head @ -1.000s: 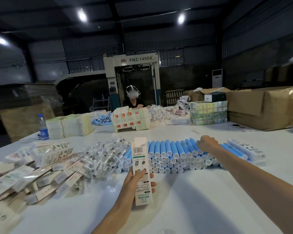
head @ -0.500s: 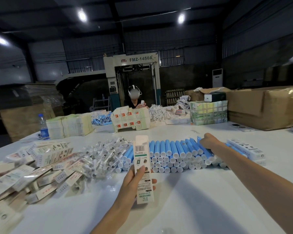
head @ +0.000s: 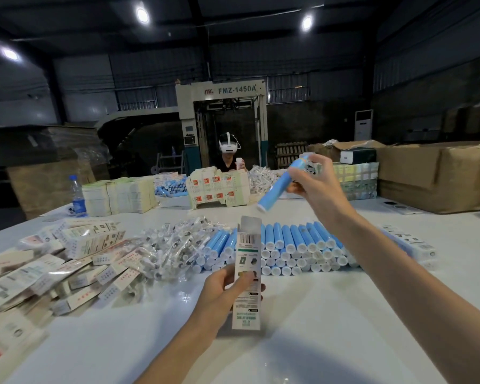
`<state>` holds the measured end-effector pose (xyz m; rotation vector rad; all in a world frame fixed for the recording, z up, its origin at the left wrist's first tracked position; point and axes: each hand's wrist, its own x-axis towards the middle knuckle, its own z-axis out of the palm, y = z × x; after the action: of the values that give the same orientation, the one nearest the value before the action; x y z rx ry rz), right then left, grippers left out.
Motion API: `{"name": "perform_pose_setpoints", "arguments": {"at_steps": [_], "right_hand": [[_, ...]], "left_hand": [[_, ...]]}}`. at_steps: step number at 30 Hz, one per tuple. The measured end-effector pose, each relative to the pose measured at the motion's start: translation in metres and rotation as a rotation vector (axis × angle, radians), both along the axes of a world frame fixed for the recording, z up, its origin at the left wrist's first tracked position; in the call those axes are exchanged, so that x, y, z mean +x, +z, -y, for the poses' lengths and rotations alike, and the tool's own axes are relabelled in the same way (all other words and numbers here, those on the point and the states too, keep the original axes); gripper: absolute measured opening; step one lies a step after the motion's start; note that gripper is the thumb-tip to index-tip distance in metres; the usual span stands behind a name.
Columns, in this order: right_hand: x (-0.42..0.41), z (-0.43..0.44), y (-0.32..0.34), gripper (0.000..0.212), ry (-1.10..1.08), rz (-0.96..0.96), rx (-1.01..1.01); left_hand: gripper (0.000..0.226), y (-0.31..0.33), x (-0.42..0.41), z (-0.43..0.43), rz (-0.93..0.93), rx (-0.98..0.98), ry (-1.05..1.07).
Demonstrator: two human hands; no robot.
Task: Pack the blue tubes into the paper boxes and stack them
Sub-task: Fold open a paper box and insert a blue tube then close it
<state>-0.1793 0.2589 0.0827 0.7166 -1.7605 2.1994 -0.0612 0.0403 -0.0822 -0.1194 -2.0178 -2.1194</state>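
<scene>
Holding a paper box (head: 247, 275) upright in the head view, your left hand (head: 225, 291) had its thumb and fingers curled round the lower half. The top flap stood open, just in front of the stack of blue tubes (head: 297, 245) on the white table (head: 316, 342). Your right hand (head: 313, 184) was raised well above that stack, fingers wrapped round one blue tube (head: 275, 191), its cap end tilted down toward the box mouth but apart from it. By my reading, that tube was not yet inserted and most of the work remained: dozens of tubes lay unpacked, flat cartons (head: 39, 273) waited at your left, and only a few closed boxes (head: 408, 242) at your right looked finished.
</scene>
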Motion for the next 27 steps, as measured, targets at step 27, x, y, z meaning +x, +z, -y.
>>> {"name": "perform_pose_setpoints", "arguments": {"at_steps": [27], "right_hand": [[0.013, 0.117, -0.088, 0.031, -0.107, -0.380, 0.789]], "left_hand": [[0.021, 0.000, 0.002, 0.016, -0.020, -0.123, 0.611]]}}
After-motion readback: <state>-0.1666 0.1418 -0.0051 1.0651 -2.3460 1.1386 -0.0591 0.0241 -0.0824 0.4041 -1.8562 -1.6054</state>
